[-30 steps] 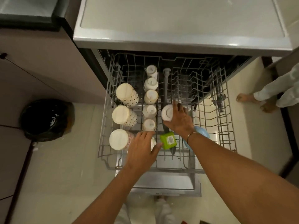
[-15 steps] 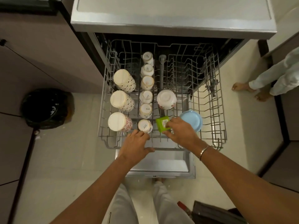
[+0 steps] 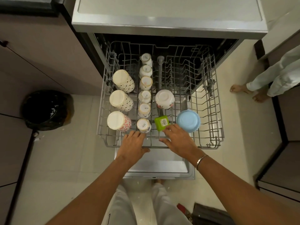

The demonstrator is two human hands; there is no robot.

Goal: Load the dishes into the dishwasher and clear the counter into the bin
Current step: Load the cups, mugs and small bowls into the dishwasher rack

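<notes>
The dishwasher's upper wire rack (image 3: 217, 111) is pulled out. Three tall patterned cups (image 3: 121, 99) lie upside down on its left, and a column of several small white cups (image 3: 145, 96) runs beside them. An upturned white bowl (image 3: 164, 99), a green square container (image 3: 161, 122) and a blue bowl (image 3: 188, 120) sit right of centre. My left hand (image 3: 134, 143) rests flat on the rack's front, thumb along the front rail. The straight fingers of my right hand (image 3: 177, 138) touch the green container's near edge.
A black-lined bin (image 3: 45, 109) stands on the floor to the left. The open dishwasher door (image 3: 159, 166) lies below the rack, above my legs. Another person's bare feet (image 3: 240, 89) stand at the right. The grey counter top (image 3: 168, 12) is above.
My right hand left the white bowl, came back to the green container and now touches it with straight fingers. My left hand drew back to the rack's front rail.
</notes>
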